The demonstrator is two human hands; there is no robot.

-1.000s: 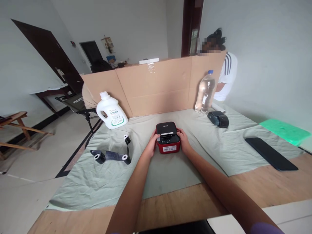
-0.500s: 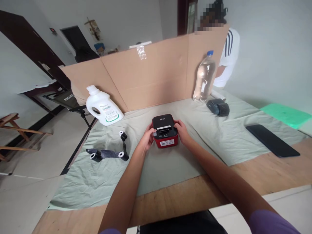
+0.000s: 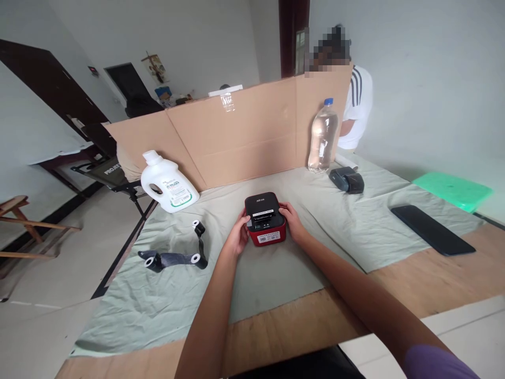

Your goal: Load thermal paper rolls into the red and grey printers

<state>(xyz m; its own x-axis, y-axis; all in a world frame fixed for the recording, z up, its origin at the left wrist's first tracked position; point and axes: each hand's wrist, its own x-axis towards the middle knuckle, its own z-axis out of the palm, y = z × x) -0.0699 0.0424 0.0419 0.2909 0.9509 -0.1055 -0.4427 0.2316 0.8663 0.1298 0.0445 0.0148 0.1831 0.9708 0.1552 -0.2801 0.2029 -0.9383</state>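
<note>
A small thermal printer (image 3: 262,206), black on top and red below, stands on the cloth in the middle of the table. A pale strip shows at the slot in its top, and a printed white label is stuck on its front. My left hand (image 3: 239,234) grips its left side, thumb on the upper edge. From the right, my right hand (image 3: 292,218) holds the opposite side, its thumb close to the slot. The fingers of both hands are partly hidden behind the casing.
Several small black rolls (image 3: 199,260) with white ends and dark strips lie left. Behind are a white jug (image 3: 173,187), a cardboard screen (image 3: 244,142) and a water bottle (image 3: 323,137). A dark device (image 3: 347,180) and black phone (image 3: 432,230) lie right. A person (image 3: 357,105) sits beyond the screen.
My view has shifted slightly, so the whole scene sits a little lower and further left. Both hands keep their hold on the printer, which stays in place on the cloth.
</note>
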